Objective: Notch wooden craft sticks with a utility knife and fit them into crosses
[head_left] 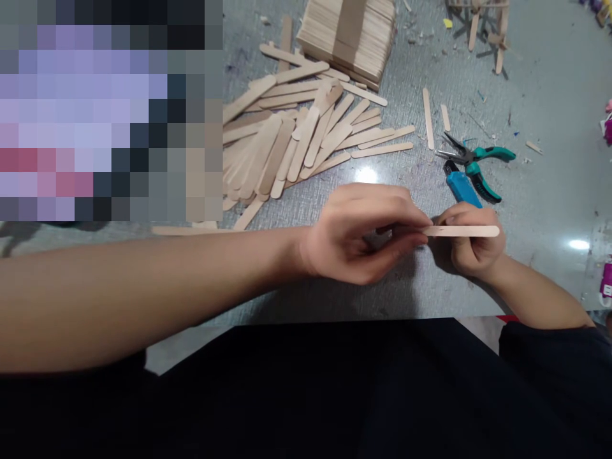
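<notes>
My left hand (368,236) is closed in a pinch, thumb against fingers, on the left end of a wooden craft stick (463,231). The stick lies level, pointing right, and its rounded free end passes in front of my right hand (478,245). My right hand is closed with curled fingers; what it holds, if anything, is hidden. Just beyond it lie a blue utility knife (463,186) and pliers with teal and black handles (492,153), jaws apart. The knife's near end reaches my right hand's knuckles; whether they touch, I cannot tell.
A loose heap of craft sticks (287,140) spreads over the grey table (540,204) at left. Behind it stands a banded bundle of sticks (325,32). Small stick assemblies (500,41) sit at the back right, with scraps scattered about. A pixelated patch covers the upper left.
</notes>
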A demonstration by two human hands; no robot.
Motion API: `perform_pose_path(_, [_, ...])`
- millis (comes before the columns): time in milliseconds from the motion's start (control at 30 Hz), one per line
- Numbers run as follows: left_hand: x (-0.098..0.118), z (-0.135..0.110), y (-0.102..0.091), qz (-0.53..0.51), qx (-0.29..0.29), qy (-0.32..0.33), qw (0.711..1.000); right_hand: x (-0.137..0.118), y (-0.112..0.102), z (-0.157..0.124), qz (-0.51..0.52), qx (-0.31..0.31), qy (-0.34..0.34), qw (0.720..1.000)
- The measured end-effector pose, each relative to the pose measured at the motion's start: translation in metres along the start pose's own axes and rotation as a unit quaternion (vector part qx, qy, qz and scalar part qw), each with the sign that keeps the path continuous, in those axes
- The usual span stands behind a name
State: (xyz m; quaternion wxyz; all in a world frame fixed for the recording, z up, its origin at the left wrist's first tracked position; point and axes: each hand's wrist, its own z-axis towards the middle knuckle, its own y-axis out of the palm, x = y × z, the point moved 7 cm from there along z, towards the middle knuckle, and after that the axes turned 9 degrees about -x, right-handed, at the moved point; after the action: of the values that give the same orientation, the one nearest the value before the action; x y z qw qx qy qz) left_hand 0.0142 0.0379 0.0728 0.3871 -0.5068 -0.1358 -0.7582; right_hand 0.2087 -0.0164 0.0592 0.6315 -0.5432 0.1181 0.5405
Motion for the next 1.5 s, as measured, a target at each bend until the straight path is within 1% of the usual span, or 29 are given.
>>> perform_pose_path(33, [-0.001, 0.000, 0.000, 0.002, 0.001, -0.005, 1.000, -0.001, 0.000, 0.001, 0.008, 0.003, -0.013, 1.000])
perform_pose_path(167, [-0.010, -0.002, 0.002, 0.000, -0.009, -0.071, 0.997, -0.004, 0.000, 0.005, -0.003, 0.008, -0.038, 0.999])
perform_pose_path(267, [-0.010, -0.003, 0.002, 0.000, -0.007, -0.076, 0.997, -0.006, -0.002, 0.005, -0.012, 0.011, -0.041, 0.999])
perform_pose_path(367, [-0.003, -0.003, -0.001, 0.014, 0.012, -0.035, 0.999, -0.006, -0.002, 0.005, -0.041, 0.007, -0.035, 0.999])
perform_pose_path(433, [0.005, -0.003, -0.003, 0.032, 0.029, 0.023, 0.999, -0.005, -0.002, 0.005, -0.060, 0.011, -0.037, 0.997])
perform_pose_path(500, [0.012, -0.004, -0.004, 0.047, 0.041, 0.080, 0.995, -0.004, -0.002, 0.004, -0.059, 0.023, -0.050, 0.997])
perform_pose_path(567, [0.013, -0.005, -0.005, 0.049, 0.048, 0.105, 0.992, -0.004, -0.004, 0.004, -0.052, 0.037, -0.065, 0.996])
perform_pose_path(633, [0.009, -0.007, -0.006, 0.048, 0.056, 0.090, 0.993, -0.005, -0.004, 0.003, -0.066, 0.046, -0.065, 0.995])
perform_pose_path(733, [0.000, -0.010, -0.009, 0.038, 0.081, 0.062, 0.994, -0.010, -0.006, 0.003, -0.127, 0.057, -0.045, 0.989])
perform_pose_path(800, [-0.012, -0.012, -0.012, 0.019, 0.112, 0.009, 0.993, -0.011, -0.007, 0.002, -0.159, 0.063, -0.014, 0.985])
perform_pose_path(867, [-0.026, -0.014, -0.017, 0.013, 0.163, -0.055, 0.985, -0.010, -0.007, 0.002, -0.170, 0.062, 0.026, 0.983])
perform_pose_path(933, [-0.037, -0.015, -0.022, 0.017, 0.199, -0.087, 0.976, -0.008, -0.007, 0.002, -0.168, 0.058, 0.055, 0.982])
perform_pose_path(967, [-0.042, -0.015, -0.024, 0.016, 0.208, -0.099, 0.973, -0.008, -0.008, 0.002, -0.167, 0.063, 0.063, 0.982])
perform_pose_path(1033, [-0.054, -0.016, -0.028, 0.008, 0.218, -0.128, 0.968, -0.011, -0.009, 0.002, -0.159, 0.070, 0.056, 0.983])
perform_pose_path(1067, [-0.060, -0.016, -0.029, 0.000, 0.220, -0.140, 0.966, -0.014, -0.007, 0.003, -0.154, 0.059, 0.039, 0.986])
perform_pose_path(1133, [-0.069, -0.018, -0.031, -0.014, 0.223, -0.149, 0.963, -0.023, 0.001, 0.003, -0.144, 0.009, -0.007, 0.990])
perform_pose_path(1200, [-0.074, -0.020, -0.031, -0.024, 0.229, -0.134, 0.964, -0.030, 0.011, 0.001, -0.144, -0.045, -0.040, 0.988])
perform_pose_path(1233, [-0.076, -0.021, -0.030, -0.027, 0.235, -0.123, 0.964, -0.031, 0.014, 0.000, -0.150, -0.057, -0.043, 0.986])
perform_pose_path(1367, [-0.075, -0.023, -0.028, -0.010, 0.273, -0.079, 0.959, -0.020, 0.018, -0.004, -0.199, -0.041, 0.003, 0.979])
perform_pose_path(1433, [-0.066, -0.023, -0.026, 0.035, 0.296, -0.047, 0.953, -0.012, 0.019, -0.004, -0.226, -0.032, 0.022, 0.973])
perform_pose_path(1500, [-0.046, -0.022, -0.024, 0.095, 0.303, -0.002, 0.948, -0.004, 0.022, -0.003, -0.249, -0.036, 0.034, 0.967])
